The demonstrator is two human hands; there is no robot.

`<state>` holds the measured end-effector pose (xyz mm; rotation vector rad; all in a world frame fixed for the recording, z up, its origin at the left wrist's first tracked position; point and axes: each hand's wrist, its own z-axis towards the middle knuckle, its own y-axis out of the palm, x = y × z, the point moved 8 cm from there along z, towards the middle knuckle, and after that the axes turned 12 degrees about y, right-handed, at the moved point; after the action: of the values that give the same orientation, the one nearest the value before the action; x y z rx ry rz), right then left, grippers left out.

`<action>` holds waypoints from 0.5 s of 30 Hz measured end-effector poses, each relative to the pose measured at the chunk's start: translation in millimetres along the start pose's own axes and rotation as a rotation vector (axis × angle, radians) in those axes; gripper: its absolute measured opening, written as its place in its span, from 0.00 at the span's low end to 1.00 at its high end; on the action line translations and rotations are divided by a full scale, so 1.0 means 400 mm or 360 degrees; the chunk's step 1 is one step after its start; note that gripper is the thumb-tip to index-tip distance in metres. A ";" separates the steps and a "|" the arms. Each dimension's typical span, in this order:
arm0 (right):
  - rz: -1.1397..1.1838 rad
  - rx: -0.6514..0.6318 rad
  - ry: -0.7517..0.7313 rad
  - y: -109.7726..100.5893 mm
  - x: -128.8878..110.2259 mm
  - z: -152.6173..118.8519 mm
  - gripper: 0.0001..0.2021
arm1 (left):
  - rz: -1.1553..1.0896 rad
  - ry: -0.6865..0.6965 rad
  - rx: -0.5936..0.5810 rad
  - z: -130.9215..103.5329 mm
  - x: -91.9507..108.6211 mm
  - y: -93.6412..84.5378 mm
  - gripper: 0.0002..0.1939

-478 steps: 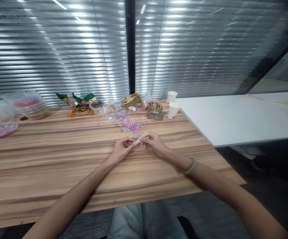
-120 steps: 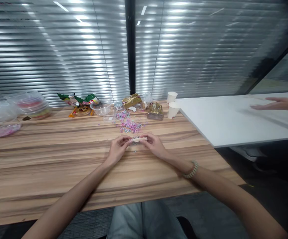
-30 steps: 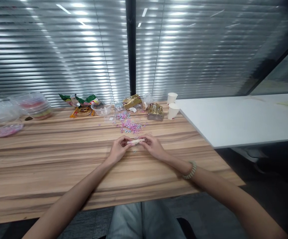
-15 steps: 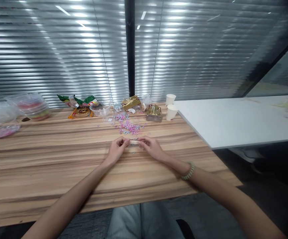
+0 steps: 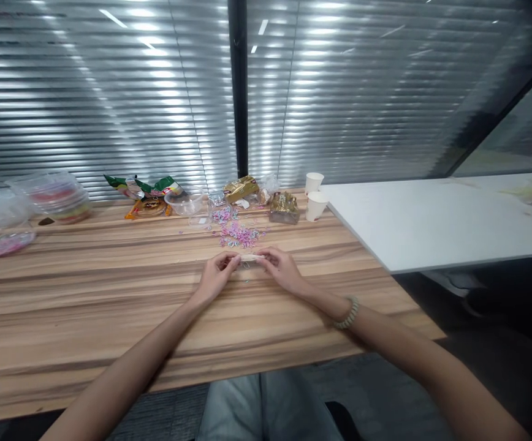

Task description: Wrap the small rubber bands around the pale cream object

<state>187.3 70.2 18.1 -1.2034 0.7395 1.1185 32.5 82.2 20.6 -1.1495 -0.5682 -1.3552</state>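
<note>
- While both forearms reached across the wooden table (image 5: 110, 306), the left hand (image 5: 215, 277) and the right hand (image 5: 282, 272) met at about 12 o'clock from the person's lap, fingertips pressed together on the two ends of a small pale stick (image 5: 249, 258) held level just above the wood.
- Each hand was pinching only a tip of that stick, so I judged that a little twist or squeeze might have let it slip out and drop onto the tabletop.
- A beaded bracelet (image 5: 346, 313) sat on the right wrist at about 4 o'clock from the hands; it looked loose enough to drag on the table, though that seemed a small worry.
- Just past the fingertips, at 12 o'clock, lay a scatter of tiny pink and pale pieces (image 5: 238, 234); a forward nudge of either hand could have swept them about.
- Farther off, two paper cups (image 5: 314, 197) stood at about 1 o'clock near the edge of the white table (image 5: 431, 220), well apart from the hands.
- At 10 o'clock lay snack wrappers (image 5: 149, 190) and a clear bowl (image 5: 184, 201), and far at 9 o'clock clear plastic containers (image 5: 59, 196).
</note>
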 end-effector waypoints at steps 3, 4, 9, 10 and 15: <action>-0.0011 -0.0035 0.0012 0.001 0.003 0.001 0.10 | -0.0065 -0.0027 -0.0021 -0.001 -0.005 0.008 0.16; -0.0002 -0.0048 0.0017 0.001 0.004 0.002 0.11 | -0.0072 -0.0032 -0.0028 -0.001 -0.006 0.009 0.16; 0.0176 -0.0141 0.0115 0.008 0.010 0.003 0.13 | -0.0103 -0.0016 -0.0019 0.001 -0.009 0.007 0.15; 0.0231 -0.0165 0.0152 0.011 0.012 0.004 0.14 | -0.0106 -0.0011 -0.0019 0.002 -0.010 0.005 0.15; 0.0475 -0.0331 0.0273 0.026 0.019 0.009 0.17 | -0.0219 -0.0012 -0.0040 0.001 -0.007 0.009 0.14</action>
<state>179.5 75.6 8.4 -1.4084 0.9758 1.3754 35.3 83.4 17.3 -1.1531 -0.6471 -1.4795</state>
